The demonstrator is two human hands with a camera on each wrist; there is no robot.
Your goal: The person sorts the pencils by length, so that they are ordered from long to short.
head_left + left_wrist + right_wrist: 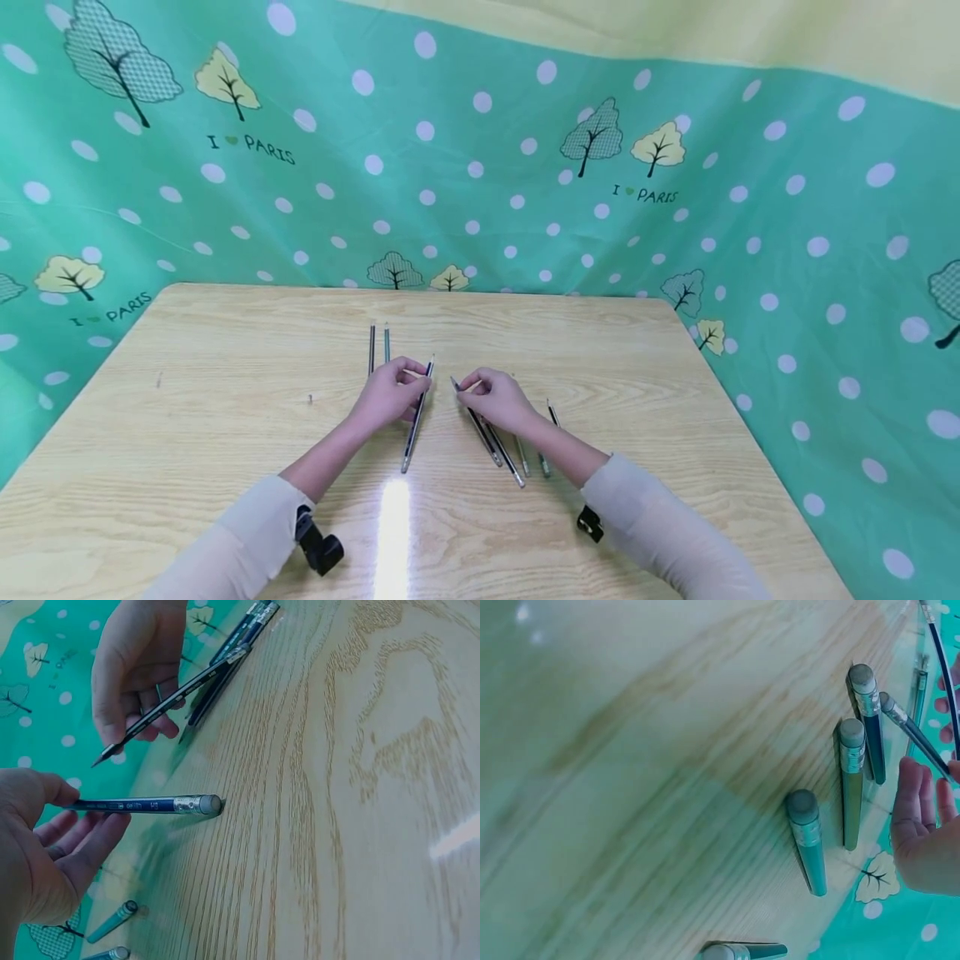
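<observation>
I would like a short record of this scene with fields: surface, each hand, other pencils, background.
surface: wooden table
left hand: left hand pinches a dark pencil near its tip, eraser end toward the person
right hand: right hand holds another dark pencil near its tip
other pencils: two pencils lie side by side beyond the left hand; several more lie under and beside the right hand
background: green dotted cloth with trees

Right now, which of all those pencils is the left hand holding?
The dark pencil that runs from the left hand back toward the person. The two pencils beyond that hand lie untouched on the table.
</observation>
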